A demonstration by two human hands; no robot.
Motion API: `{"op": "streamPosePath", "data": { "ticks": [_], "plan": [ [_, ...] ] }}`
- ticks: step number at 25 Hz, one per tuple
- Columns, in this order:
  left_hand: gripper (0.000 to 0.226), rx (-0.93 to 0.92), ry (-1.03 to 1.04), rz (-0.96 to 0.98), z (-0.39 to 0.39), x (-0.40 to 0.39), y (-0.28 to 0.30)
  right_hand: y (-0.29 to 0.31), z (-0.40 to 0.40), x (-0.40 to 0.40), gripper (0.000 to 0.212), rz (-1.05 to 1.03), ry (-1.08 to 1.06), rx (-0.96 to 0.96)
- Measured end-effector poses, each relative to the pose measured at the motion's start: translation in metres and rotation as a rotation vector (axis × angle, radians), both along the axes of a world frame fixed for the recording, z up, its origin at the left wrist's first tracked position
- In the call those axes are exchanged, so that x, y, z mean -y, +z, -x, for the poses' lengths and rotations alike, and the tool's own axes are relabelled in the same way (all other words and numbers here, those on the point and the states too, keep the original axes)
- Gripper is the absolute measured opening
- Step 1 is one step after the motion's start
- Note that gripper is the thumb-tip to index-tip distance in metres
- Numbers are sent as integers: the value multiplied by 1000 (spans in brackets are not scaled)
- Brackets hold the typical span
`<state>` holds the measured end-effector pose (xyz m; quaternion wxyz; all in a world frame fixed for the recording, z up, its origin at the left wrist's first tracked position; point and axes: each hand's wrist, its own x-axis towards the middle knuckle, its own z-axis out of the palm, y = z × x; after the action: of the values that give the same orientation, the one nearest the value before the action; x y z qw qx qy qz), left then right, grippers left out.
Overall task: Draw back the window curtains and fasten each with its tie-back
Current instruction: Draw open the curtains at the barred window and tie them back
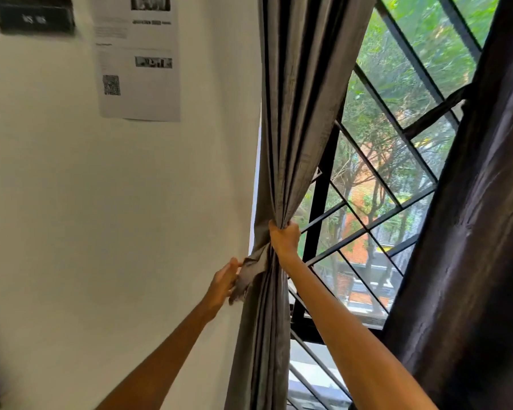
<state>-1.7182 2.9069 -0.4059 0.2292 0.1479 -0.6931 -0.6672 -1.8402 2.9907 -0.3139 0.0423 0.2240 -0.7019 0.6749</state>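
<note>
Grey curtain (290,113): hangs just right of the white wall, gathered into tight vertical folds at mid-height and falling on to the bottom edge of the view; its upper part fans out wider toward the top.
Right hand (284,238): clenched around the gathered folds from the window side, fingers wrapped over the bunch, forearm reaching up from the lower right.
Tie-back (249,273): a strip of the same grey cloth on the left side of the bunch, just below the right hand; it runs from the wall edge and droops in a loose, crumpled end. Whether it passes behind the curtain cannot be told.
Left hand (224,281): touches the drooping end of the tie-back with thumb and fingertips, which seem to pinch the cloth; the palm faces the curtain, and the forearm comes up from the lower left.
Dark curtain (471,247): a second, darker drape fills the right side of the view, well apart from both hands, with a dark band crossing toward it from the window at upper right.
Window grille (367,179): black bars cross diagonally between the two curtains; green trees and a brick-red building show beyond the glass.
White wall (116,202): takes up the left half.
Printed sheet (138,57): stuck high on the wall, with a square code and blurred text.
Dark sign (34,14): beside the sheet at far upper left, lettering too blurred to read.
</note>
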Motion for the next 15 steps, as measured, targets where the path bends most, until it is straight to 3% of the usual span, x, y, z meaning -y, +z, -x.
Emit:
{"op": "streamPosePath", "data": {
  "ticks": [3, 6, 9, 11, 13, 15],
  "plan": [
    [27, 201, -104, 147, -7, 16, 4, 0, 0, 1, 21, 4, -8, 25],
    [19, 257, -119, 340, -8, 20, 15, 0, 0, -3, 22, 11, 20, 19],
    [14, 331, 266, 748, 0, 22, 37, 1, -2, -9, 22, 16, 69, 4],
    [15, 399, 516, 879, 5, 23, 56, 1, -4, -11, 21, 12, 79, -6],
    [22, 349, 544, 647, 18, 23, 70, 2, -5, -10, 23, 15, 91, -14],
    [27, 155, 389, 81, 34, 15, 80, 1, -6, -9, 23, 11, 106, -18]
  ]
}}
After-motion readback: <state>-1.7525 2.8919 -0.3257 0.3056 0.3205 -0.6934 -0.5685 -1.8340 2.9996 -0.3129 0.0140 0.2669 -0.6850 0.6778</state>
